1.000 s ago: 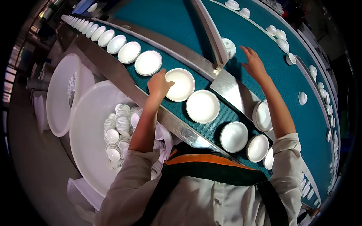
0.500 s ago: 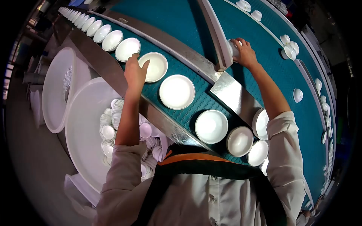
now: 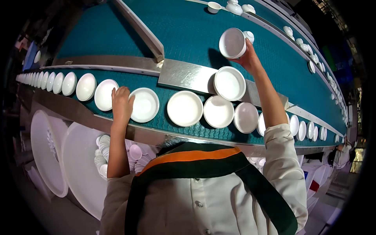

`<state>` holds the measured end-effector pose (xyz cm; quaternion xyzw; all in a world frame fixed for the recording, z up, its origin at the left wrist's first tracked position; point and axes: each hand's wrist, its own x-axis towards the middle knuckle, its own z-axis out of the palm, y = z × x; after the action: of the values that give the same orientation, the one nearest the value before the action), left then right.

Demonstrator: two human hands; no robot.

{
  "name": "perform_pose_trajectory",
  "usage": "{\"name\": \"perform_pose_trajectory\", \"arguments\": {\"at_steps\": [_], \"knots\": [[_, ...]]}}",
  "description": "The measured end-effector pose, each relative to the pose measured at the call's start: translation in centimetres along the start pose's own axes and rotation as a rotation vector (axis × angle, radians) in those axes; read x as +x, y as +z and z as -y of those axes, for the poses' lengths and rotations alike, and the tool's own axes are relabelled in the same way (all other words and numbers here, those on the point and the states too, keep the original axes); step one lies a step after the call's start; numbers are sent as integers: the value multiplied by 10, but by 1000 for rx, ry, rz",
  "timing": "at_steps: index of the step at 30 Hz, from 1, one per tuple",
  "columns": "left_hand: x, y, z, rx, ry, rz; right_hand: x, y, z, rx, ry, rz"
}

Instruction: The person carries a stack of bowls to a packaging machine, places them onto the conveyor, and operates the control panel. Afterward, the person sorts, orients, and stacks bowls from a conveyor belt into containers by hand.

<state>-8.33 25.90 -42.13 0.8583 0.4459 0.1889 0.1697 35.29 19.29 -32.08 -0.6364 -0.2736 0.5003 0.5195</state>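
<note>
My left hand (image 3: 123, 102) is over the near belt between two white bowls. Its fingers reach the rim of the left bowl (image 3: 105, 95), and the thumb is beside the right bowl (image 3: 145, 105); neither is lifted. Out over the far belt, my right hand (image 3: 249, 58) grips a tilted white bowl (image 3: 232, 44) by its right side. A smaller white bowl (image 3: 249, 37) shows just behind those fingers. Below the held bowl, another white bowl (image 3: 230, 83) overlaps the metal divider (image 3: 188, 74). More bowls, such as this one (image 3: 185, 108), line the near belt.
An angled guide rail (image 3: 141, 29) crosses the green far belt (image 3: 188, 31). Small bowls (image 3: 234, 8) sit along the far side. Large white tubs (image 3: 80, 168) stand at lower left, one with stacked small dishes (image 3: 102, 152). The near belt's metal edge (image 3: 149, 137) runs before my apron.
The view has turned to the right. My right hand has lifted a bowl from beside the guide rail's end. The left hand remains among the near-belt bowls.
</note>
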Motion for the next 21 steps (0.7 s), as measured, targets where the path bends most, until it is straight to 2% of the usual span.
{"name": "perform_pose_trajectory", "arguments": {"at_steps": [2, 4, 6, 8, 11, 12, 13, 14, 16, 18, 21], "knots": [[7, -5, -13, 53, -9, -183, -38, -13, 4, 111, -79, 21], [17, -12, -39, -35, 29, -277, -77, -17, 8, 93, -122, -15], [25, -11, -77, -161, 106, -234, -100, -16, 8, -27, -75, -51], [32, 1, -113, -250, 226, -135, -104, -11, -3, -307, -270, -117], [33, 29, -152, -309, 342, 7, -101, 0, -22, -656, -313, -198], [33, 38, -154, -310, 364, 84, -100, 3, -33, -799, -321, -211], [33, 45, -153, -294, 348, 113, -101, 6, -37, -839, -220, -212], [35, 47, -150, -277, 332, 138, -106, 7, -34, -754, -72, -159], [34, 40, -139, -184, 228, 223, -121, 3, -44, -607, -190, -231], [34, 35, -120, -144, 358, 247, -144, 0, -46, -580, -284, -354], [31, 32, -98, -139, 264, 314, -188, -12, -62, -510, -231, -499]]}}
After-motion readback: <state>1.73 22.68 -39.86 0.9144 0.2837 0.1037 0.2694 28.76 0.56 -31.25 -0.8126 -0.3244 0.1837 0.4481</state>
